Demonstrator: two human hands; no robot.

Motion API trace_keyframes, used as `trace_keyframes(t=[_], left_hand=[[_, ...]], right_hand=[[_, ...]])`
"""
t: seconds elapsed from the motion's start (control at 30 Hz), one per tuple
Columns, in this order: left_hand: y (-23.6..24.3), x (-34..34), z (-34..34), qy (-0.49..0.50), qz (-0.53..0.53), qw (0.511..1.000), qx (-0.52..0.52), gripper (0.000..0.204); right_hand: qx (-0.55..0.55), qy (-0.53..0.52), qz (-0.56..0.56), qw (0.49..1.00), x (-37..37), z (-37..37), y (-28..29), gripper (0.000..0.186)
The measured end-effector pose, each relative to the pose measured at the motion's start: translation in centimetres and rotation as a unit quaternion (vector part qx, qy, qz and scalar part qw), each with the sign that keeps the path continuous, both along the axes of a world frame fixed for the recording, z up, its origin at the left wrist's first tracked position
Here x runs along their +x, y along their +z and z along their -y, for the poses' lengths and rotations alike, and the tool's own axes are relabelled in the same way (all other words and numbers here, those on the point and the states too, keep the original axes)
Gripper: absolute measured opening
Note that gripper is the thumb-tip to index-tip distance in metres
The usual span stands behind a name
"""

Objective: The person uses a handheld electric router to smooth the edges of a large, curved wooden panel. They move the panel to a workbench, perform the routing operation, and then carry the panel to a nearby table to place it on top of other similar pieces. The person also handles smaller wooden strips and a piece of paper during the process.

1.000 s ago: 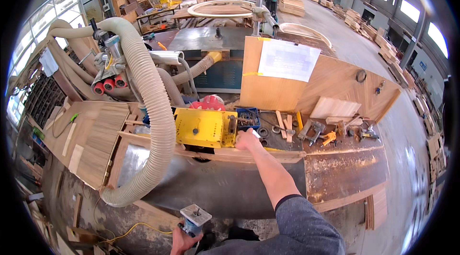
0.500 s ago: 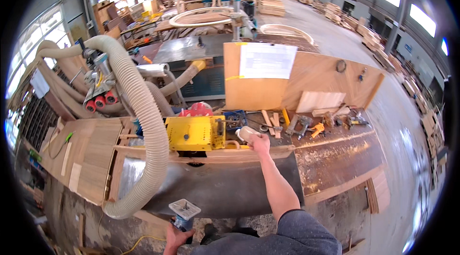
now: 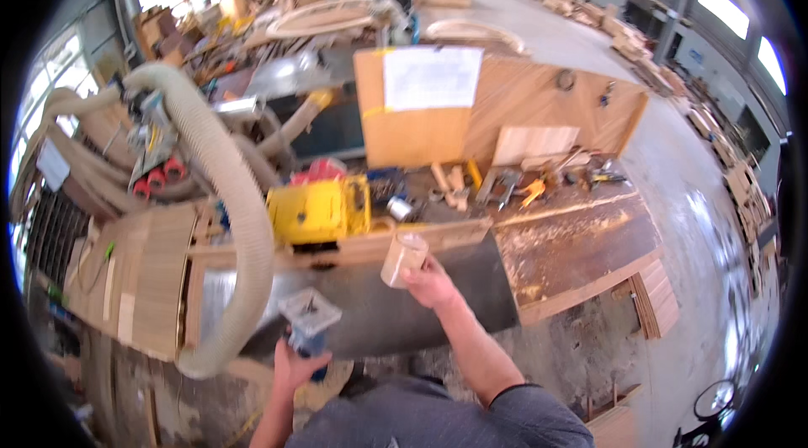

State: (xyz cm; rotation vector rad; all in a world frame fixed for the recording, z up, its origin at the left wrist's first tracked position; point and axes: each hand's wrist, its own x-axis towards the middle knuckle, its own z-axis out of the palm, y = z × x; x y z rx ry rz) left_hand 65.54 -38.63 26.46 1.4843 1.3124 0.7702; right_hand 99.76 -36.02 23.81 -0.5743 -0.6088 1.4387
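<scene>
My left hand (image 3: 295, 365) is wrapped round the blue body of a trim router (image 3: 308, 340), held upside down with its square, pale base plate facing up. My right hand (image 3: 431, 281) grips a beige cylindrical container (image 3: 402, 259), slightly tilted, above the dark metal machine table (image 3: 454, 306). What the container holds, I cannot make out. The router is over the table's near edge, lower and to the left of the container. Behind both hands runs a wooden fence (image 3: 450, 236), and against its far side sits a yellow machine guard (image 3: 307, 212).
A thick ribbed hose (image 3: 231, 195) arches down on the left. Clamps and hand tools (image 3: 530, 189) lie on the sawdust-covered bench (image 3: 581, 237) at the right. An upright wooden panel (image 3: 522, 103) with a white sheet (image 3: 432, 77) stands behind. Wooden boards (image 3: 139, 271) are at the left.
My right hand has brought the container from behind the wooden fence toward me, over the metal table. My left hand has raised the router up and away from me. The view has shifted.
</scene>
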Motion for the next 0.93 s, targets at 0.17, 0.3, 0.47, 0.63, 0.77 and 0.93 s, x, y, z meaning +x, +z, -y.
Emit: trace_keyframes(t=[0.17, 0.3, 0.47, 0.63, 0.77, 0.93], left_hand=[[-0.2, 1.5, 0.2, 0.007, 0.051, 0.998, -0.038, 0.075], [3.2, 1.7, 0.4, -0.073, 0.054, 0.995, 0.04, 0.061], [2.3, 0.3, 1.0, -0.049, 0.015, 0.996, 0.078, 0.062], [2.1, -0.8, 0.6, -0.085, 0.025, 0.994, 0.067, 0.061], [3.0, -1.2, 0.5, -0.152, 0.061, 0.986, 0.01, 0.063], [3.1, -1.8, 0.4, -0.167, 0.095, 0.981, -0.03, 0.066]], right_hand=[[0.012, -0.019, 0.158, 0.987, -2.5, 2.1, 6.1, 0.086], [0.044, -0.019, 0.205, 0.978, -5.4, 2.6, 9.3, 0.086], [0.062, 0.042, 0.34, 0.937, -6.9, 3.1, 9.5, 0.09], [0.06, 0.062, 0.316, 0.945, -7.6, 2.4, 9.5, 0.091], [0.064, 0.073, 0.284, 0.954, -8.5, 0.9, 10.2, 0.092], [0.074, 0.103, 0.282, 0.951, -9.5, -0.5, 10.8, 0.094]])
